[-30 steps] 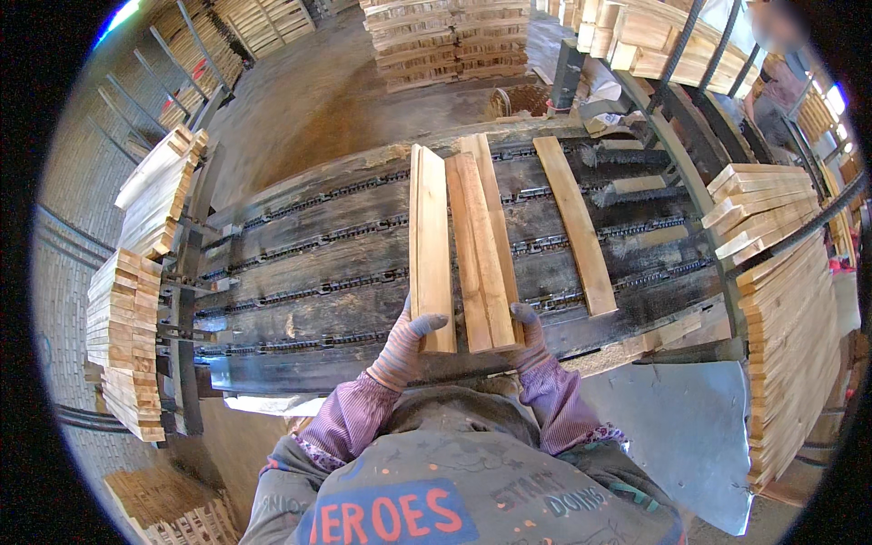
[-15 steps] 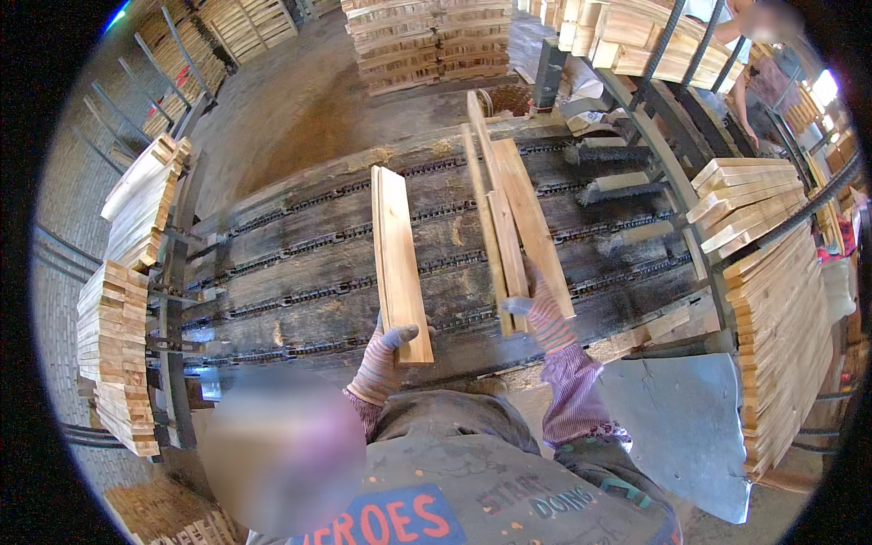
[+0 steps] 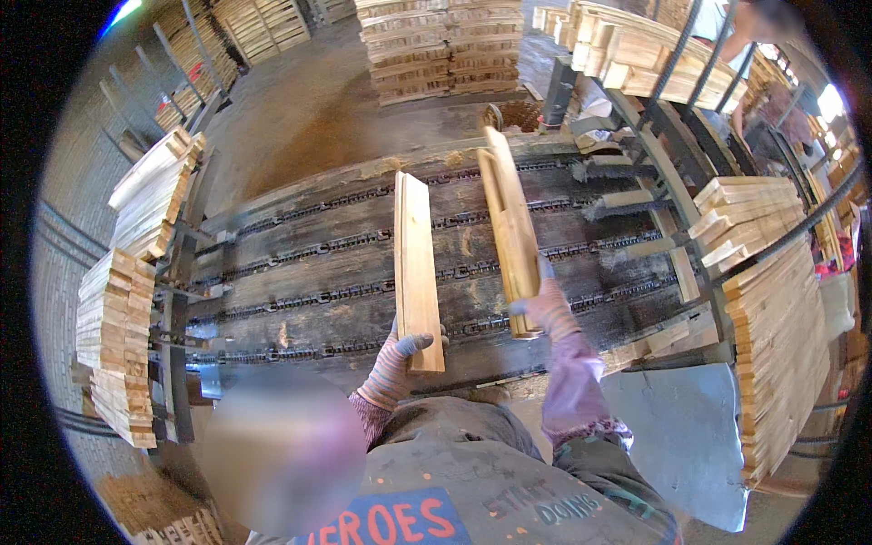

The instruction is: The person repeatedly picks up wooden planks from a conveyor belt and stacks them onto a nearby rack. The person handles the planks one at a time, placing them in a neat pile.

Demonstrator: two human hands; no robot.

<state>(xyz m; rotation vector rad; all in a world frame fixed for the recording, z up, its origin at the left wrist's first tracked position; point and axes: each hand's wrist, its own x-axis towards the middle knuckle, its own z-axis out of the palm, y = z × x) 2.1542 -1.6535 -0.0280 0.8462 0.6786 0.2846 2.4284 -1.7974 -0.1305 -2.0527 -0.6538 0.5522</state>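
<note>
In a striped glove, my left hand [image 3: 400,360] is closed round the near end of a small bundle of wooden boards [image 3: 417,272], its thumb across the top face. The boards lie flush together and point away from me. To the right, my gloved right hand [image 3: 545,311] grips another bundle of wooden boards [image 3: 513,232] near its close end; these stand partly on edge, pressed together, slightly blurred. Both bundles are over a dark conveyor table [image 3: 345,300] with several chains across it. How many boards each hand holds is hard to make out.
Stacked boards [image 3: 113,309] rest on a rack at the left. More stacks [image 3: 777,350] stand at the right, beside a grey metal sheet [image 3: 677,436]. A tall pile of boards [image 3: 440,50] rises beyond the conveyor. At the far right, another person [image 3: 749,54] is near upright metal bars.
The boards in my right hand were fanned apart and are now drawn together into one bundle. The left bundle stays gripped, and the whole view has shifted slightly.
</note>
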